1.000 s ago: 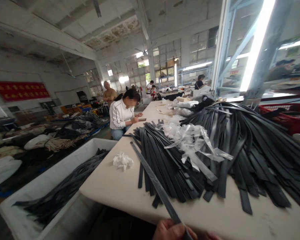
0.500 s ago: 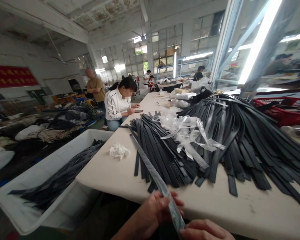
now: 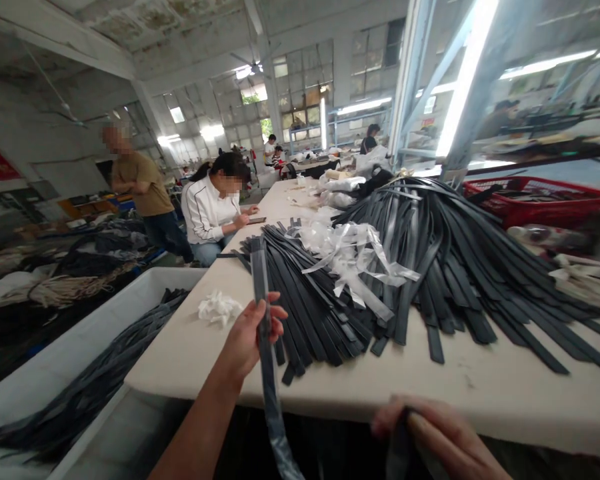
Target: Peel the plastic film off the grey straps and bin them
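Observation:
My left hand (image 3: 250, 337) grips a long flat black strap (image 3: 269, 373) near its upper part. Clear plastic film lies along this strap, which hangs below the table edge and out of view. Low at the right, my blurred right hand (image 3: 437, 433) pinches a dark strap end; whether it belongs to the same strap is hidden below the frame. Just beyond my left hand lies a fanned pile of black straps (image 3: 315, 313). Crumpled clear film strips (image 3: 353, 250) rest on it, beside a larger bundle of black straps (image 3: 430, 260).
A white bin (image 3: 105, 427) with black straps stands left of the cloth-covered table (image 3: 180, 363). Crumpled white material (image 3: 217, 308) lies near the table's left edge. A red basket (image 3: 545, 207) is at the right. One person (image 3: 207, 207) sits across the table; another (image 3: 143, 187) stands behind.
My left hand has lifted the strap up and left, turning it more upright. My right hand has moved right, away from the left. The view has swung slightly right.

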`<state>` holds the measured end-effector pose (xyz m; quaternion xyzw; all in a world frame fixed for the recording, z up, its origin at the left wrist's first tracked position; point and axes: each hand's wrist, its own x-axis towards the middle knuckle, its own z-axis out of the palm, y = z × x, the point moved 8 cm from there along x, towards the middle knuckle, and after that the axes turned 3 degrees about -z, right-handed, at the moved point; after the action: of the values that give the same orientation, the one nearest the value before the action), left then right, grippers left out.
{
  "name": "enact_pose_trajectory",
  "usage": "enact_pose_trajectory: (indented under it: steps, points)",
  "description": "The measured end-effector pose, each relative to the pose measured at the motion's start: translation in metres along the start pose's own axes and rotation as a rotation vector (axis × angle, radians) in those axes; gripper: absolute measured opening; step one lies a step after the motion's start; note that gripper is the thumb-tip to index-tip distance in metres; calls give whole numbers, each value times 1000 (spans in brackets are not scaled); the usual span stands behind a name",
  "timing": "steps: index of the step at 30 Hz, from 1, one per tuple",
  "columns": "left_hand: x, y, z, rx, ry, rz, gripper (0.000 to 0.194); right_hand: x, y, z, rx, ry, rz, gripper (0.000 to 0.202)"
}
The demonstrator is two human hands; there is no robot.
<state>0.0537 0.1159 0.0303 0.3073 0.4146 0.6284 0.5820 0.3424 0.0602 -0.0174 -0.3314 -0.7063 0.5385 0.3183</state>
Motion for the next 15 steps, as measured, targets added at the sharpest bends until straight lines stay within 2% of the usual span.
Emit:
enact_pose_trajectory:
  steps: [4, 8, 11, 15]
  points:
    - [-48, -63, 15, 165, -162, -163, 38, 68, -43, -13, 178, 56, -188, 41]
    - [-75, -103, 16, 287, -285, -308, 40, 113, -58, -7, 318, -25, -274, 36]
    - [-79, -111, 17, 348, -321, -348, 44, 126, -63, 7, 404, -65, -280, 38]
    - [-63, -84, 32, 328, -237, -172, 49, 129, -64, 25, 370, -4, -247, 44]
